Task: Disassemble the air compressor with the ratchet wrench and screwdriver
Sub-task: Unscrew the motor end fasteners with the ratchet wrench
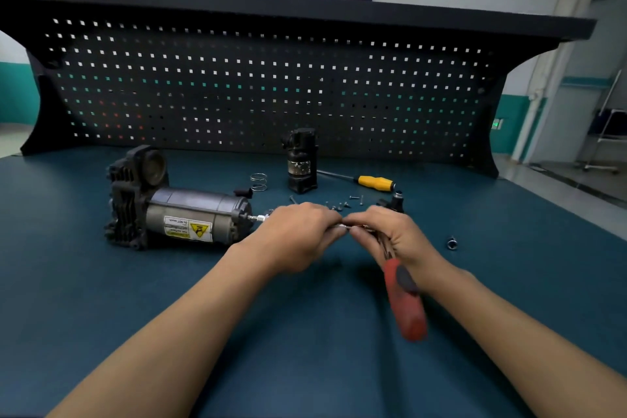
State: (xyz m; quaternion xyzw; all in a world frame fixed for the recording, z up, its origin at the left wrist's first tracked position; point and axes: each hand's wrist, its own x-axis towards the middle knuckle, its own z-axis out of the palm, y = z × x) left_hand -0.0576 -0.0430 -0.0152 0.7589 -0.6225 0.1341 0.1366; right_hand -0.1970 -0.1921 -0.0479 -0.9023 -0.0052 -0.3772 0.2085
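Grip, right hand: my right hand is curled round the head end of the steel ratchet wrench with the red and black handle. The handle hangs, blurred, toward the lower right of the frame.
Grip, left hand: my left hand is closed, knuckles up, over the thin silver extension bar just left of the wrench head. The fingertips of both hands nearly meet at mid-frame.
Task's thing: the grey and black air compressor with the yellow warning label lies on its side on the dark teal bench top, left of centre.
Key relation: the compressor lies to the left of my grip with its long axis running left to right. The bar carries that axis on from the motor's end cap into my hands, and my left hand is the nearer one.
Step, as I judge it: loosening a fastener at the motor end. The handle must swing across that axis while my left hand keeps the bar in line.
Risk: the bar tilting off the fastener.
Other tool: the yellow-handled screwdriver lies beyond my right hand, untouched.
Loose parts: a black cylindrical part stands upright near the pegboard. A wire spring and small screws lie just beyond my hands.
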